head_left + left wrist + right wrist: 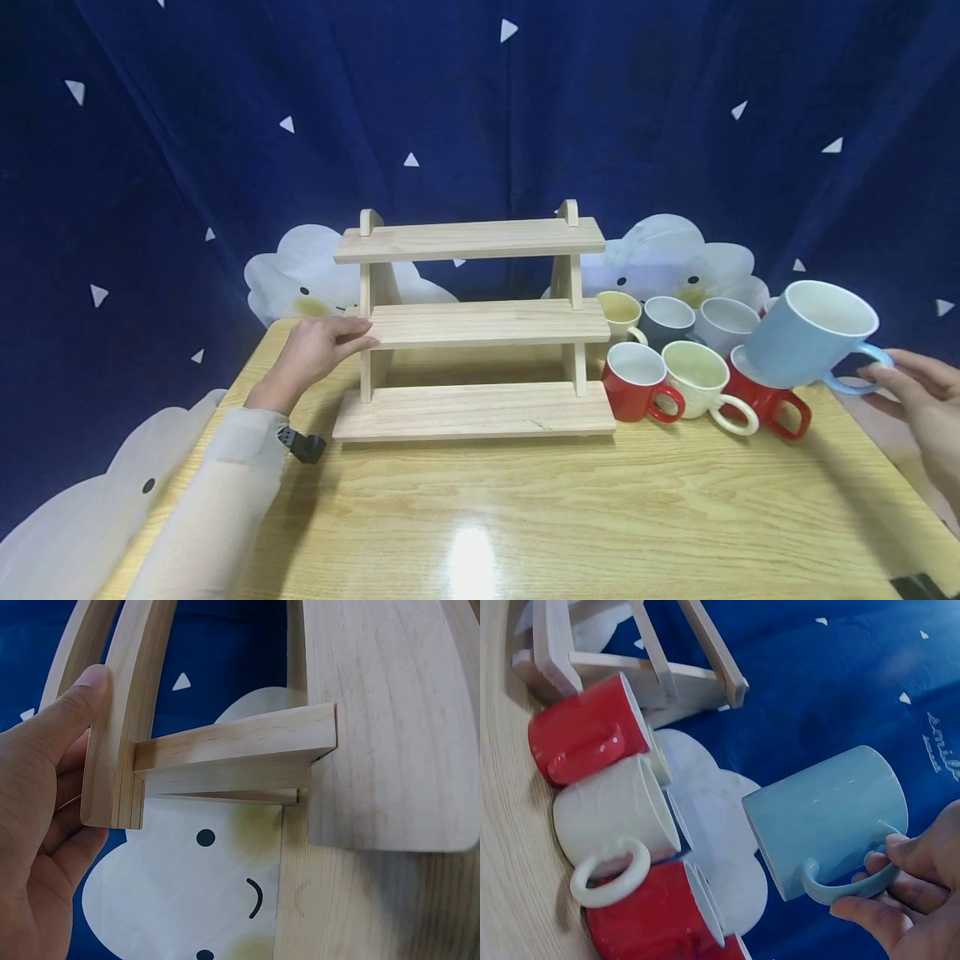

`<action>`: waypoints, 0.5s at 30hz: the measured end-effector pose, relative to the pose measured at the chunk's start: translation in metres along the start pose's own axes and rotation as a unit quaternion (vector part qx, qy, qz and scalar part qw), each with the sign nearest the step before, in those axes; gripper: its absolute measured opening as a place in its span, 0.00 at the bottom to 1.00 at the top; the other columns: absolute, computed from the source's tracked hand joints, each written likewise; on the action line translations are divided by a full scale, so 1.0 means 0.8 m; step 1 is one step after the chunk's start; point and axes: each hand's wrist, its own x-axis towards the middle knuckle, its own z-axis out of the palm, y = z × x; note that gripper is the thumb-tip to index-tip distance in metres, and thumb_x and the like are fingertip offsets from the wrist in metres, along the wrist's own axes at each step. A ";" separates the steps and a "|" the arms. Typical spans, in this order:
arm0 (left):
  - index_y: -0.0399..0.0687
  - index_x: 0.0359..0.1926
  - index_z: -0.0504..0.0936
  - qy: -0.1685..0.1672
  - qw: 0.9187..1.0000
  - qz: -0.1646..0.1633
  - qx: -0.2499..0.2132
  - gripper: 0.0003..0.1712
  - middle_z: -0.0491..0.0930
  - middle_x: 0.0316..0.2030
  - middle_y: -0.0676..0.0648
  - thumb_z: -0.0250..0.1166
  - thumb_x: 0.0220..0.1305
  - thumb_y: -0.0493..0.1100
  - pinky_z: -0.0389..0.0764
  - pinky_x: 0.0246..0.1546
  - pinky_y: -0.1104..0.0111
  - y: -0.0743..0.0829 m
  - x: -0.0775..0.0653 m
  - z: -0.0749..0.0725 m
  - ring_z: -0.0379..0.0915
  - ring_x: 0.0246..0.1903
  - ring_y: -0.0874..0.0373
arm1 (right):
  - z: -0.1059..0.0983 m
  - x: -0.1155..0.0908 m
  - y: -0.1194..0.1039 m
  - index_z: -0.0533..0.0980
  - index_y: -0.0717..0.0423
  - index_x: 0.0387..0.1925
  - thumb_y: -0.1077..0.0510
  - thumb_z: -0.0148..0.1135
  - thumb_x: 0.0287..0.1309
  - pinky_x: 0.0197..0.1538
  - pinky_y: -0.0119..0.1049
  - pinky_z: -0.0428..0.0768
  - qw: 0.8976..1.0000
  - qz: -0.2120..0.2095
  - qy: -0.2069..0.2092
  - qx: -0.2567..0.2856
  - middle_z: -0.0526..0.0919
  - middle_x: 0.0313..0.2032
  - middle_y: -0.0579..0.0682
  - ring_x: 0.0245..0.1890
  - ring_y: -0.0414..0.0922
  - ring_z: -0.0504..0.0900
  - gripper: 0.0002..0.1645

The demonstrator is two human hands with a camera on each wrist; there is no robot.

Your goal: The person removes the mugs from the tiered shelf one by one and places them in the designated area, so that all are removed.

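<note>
A three-tier wooden display rack (487,325) stands on the table. My left hand (315,350) grips the left end of its middle shelf; in the left wrist view the thumb lies on one face of the board (124,727) and the fingers go behind the other. My right hand (926,400) holds a light blue mug (787,337) by its handle, raised above the other mugs at the right and slightly tilted. Below the blue mug stand a red mug (750,398), a cream mug (696,379) and another red mug (630,392) close to the rack.
Behind the front mugs stand a yellow mug (618,312), a dark grey mug (666,323) and a pale grey mug (723,325). The wooden table (600,517) extends in front of the rack. A dark blue curtain (450,108) with white clouds hangs behind.
</note>
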 end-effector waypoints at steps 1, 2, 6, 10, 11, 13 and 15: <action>0.43 0.49 0.87 -0.001 1.000 -0.001 0.000 0.23 0.85 0.46 0.43 0.73 0.57 0.52 0.76 0.53 0.48 0.000 0.000 0.000 0.78 0.52 0.42 | -0.004 -0.001 0.001 0.83 0.59 0.42 0.77 0.52 0.64 0.36 0.23 0.81 1.000 -0.004 0.005 -0.013 0.88 0.32 0.46 0.36 0.33 0.86 0.18; 0.43 0.49 0.86 -0.001 1.000 -0.002 0.000 0.23 0.85 0.46 0.43 0.73 0.57 0.52 0.76 0.53 0.48 -0.001 0.000 0.000 0.78 0.52 0.42 | -0.009 -0.002 0.002 0.83 0.58 0.42 0.76 0.52 0.64 0.36 0.21 0.80 0.999 -0.010 0.013 -0.036 0.88 0.32 0.44 0.37 0.32 0.85 0.18; 0.43 0.49 0.87 0.000 1.000 0.001 0.001 0.23 0.85 0.46 0.43 0.73 0.57 0.52 0.76 0.53 0.48 -0.001 0.000 0.000 0.78 0.52 0.43 | -0.028 -0.005 0.006 0.81 0.46 0.42 0.71 0.51 0.68 0.38 0.14 0.76 0.980 -0.016 0.049 -0.193 0.84 0.34 0.32 0.38 0.25 0.81 0.19; 0.44 0.48 0.87 0.001 1.000 0.002 0.001 0.22 0.85 0.46 0.43 0.73 0.57 0.52 0.77 0.52 0.48 0.000 0.000 0.000 0.79 0.51 0.43 | -0.090 0.002 0.042 0.79 0.45 0.46 0.66 0.50 0.71 0.39 0.11 0.72 0.949 -0.010 0.072 -0.306 0.80 0.37 0.28 0.41 0.24 0.77 0.16; 0.44 0.48 0.87 0.001 1.000 0.001 0.000 0.22 0.85 0.46 0.43 0.73 0.57 0.52 0.77 0.52 0.48 0.000 -0.001 0.000 0.79 0.51 0.43 | -0.112 0.004 0.056 0.79 0.47 0.48 0.65 0.51 0.71 0.40 0.11 0.73 0.944 -0.008 0.077 -0.321 0.79 0.38 0.28 0.43 0.24 0.77 0.14; 0.44 0.48 0.87 0.001 1.000 0.000 0.000 0.22 0.85 0.46 0.42 0.73 0.57 0.52 0.78 0.51 0.49 0.000 -0.001 -0.001 0.79 0.51 0.43 | -0.161 0.010 0.088 0.77 0.52 0.52 0.63 0.51 0.72 0.41 0.12 0.73 0.936 0.004 0.080 -0.342 0.78 0.40 0.32 0.46 0.27 0.76 0.13; 0.43 0.48 0.87 0.002 1.000 -0.001 0.000 0.22 0.85 0.46 0.42 0.73 0.57 0.52 0.78 0.51 0.48 0.000 -0.001 -0.001 0.79 0.51 0.43 | -0.192 0.012 0.107 0.75 0.56 0.56 0.62 0.51 0.72 0.41 0.12 0.74 0.938 0.021 0.084 -0.337 0.78 0.42 0.34 0.48 0.28 0.75 0.15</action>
